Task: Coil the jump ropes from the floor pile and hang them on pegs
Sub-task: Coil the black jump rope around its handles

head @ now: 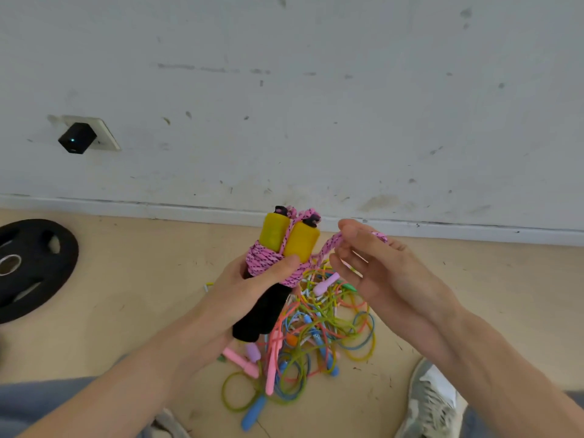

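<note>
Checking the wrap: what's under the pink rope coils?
Two handles side by side, yellow above, black below, gripped by the left hand. The pink rope and thumb cover their middles.

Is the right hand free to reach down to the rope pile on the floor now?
Probably not yet. The pile lies close below, but the right hand is busy: it pinches the loose end of the pink rope.

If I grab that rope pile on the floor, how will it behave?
The pile likely lifts floppy, as one clump: its cords interloop. Probably light, being mostly thin cord. Its handles would likely dangle.
</note>
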### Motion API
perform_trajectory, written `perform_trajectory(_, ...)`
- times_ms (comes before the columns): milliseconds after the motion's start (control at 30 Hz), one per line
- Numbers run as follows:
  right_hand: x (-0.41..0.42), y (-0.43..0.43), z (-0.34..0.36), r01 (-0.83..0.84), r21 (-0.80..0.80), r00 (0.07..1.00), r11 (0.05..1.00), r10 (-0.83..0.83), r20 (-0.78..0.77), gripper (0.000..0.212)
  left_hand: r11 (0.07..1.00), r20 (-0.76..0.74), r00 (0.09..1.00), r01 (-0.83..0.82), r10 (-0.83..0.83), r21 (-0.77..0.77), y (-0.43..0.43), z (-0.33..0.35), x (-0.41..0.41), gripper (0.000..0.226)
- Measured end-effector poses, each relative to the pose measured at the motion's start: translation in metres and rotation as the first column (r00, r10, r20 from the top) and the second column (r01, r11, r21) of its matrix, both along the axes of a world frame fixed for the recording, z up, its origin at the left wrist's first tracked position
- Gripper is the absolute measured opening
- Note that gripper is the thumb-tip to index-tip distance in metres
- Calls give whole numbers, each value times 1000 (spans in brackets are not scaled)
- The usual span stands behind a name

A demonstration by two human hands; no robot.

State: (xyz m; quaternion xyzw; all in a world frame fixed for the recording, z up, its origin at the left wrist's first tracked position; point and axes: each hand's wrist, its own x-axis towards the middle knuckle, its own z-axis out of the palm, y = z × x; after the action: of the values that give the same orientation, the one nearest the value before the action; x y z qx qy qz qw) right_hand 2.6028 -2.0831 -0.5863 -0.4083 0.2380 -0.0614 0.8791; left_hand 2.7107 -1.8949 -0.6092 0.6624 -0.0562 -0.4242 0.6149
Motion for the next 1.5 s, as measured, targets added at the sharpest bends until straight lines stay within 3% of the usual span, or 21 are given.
perform_trajectory(67,0,3,1,49,35,998,998,-50,41,27,1000,10,1000,-25,25,-9,-3,0,2,48)
perform_trajectory(167,-2,9,-1,117,-135,990,984,-105,94,36,999,3,999,-46,46,21,-7,1,2,41)
perform_trajectory(267,-3,11,-2,72,-261,991,963,-40,126,37,997,-14,997,-70,70,32,-11,-1,3,36)
perform_trajectory(367,-4,4,-4,85,-241,994,967,-65,91,35,998,-1,998,-56,56,6,-15,-1,1,30)
perform_trajectory(500,-6,0,-8,138,-406,988,903,-155,-10,36,1000,123,992,-17,15,11,-23,-1,-6,21)
perform_trajectory(567,-4,2,-6,128,-377,989,917,-148,-24,28,1000,164,986,-29,26,13,-25,-5,-8,24)
perform_trajectory(633,6,1,3,87,-277,994,957,-101,-39,47,999,188,982,-39,34,25,-27,-7,-7,26)
perform_trajectory(700,10,-4,7,21,-301,998,953,-37,-47,58,999,193,981,-26,20,27,-27,-7,-6,26)
perform_trajectory(733,8,-6,6,-33,-400,998,916,11,-57,55,999,190,982,-20,14,31,-27,-7,-5,25)
perform_trajectory(800,-2,-3,5,-103,-657,994,746,61,-86,19,999,189,982,-24,15,47,-28,-9,-5,26)
perform_trajectory(833,-9,-3,-2,-86,-722,996,686,65,-57,27,998,183,983,-31,21,51,-28,-9,-5,27)
perform_trajectory(900,-16,-1,-3,-18,-714,999,699,43,17,39,998,172,984,-48,40,42,-28,-11,-5,28)
perform_trajectory(1067,-12,-13,-3,34,-669,998,743,-54,-10,26,995,193,978,-85,73,56,-29,-17,1,34)
perform_trajectory(1167,-11,-29,-1,121,-747,978,654,-209,-25,15,980,222,963,-176,152,96,-26,-19,7,38)
perform_trajectory(1267,-15,-45,2,-46,-854,960,518,-212,-180,14,961,258,944,-244,205,129,-22,-21,14,33)
perform_trajectory(1400,-22,-56,6,-151,-682,956,715,-70,-285,16,959,235,944,-263,232,110,-19,-21,18,28)
perform_trajectory(1500,-23,-57,9,-120,-541,972,832,-11,-233,22,968,224,953,-230,204,97,-19,-20,16,27)
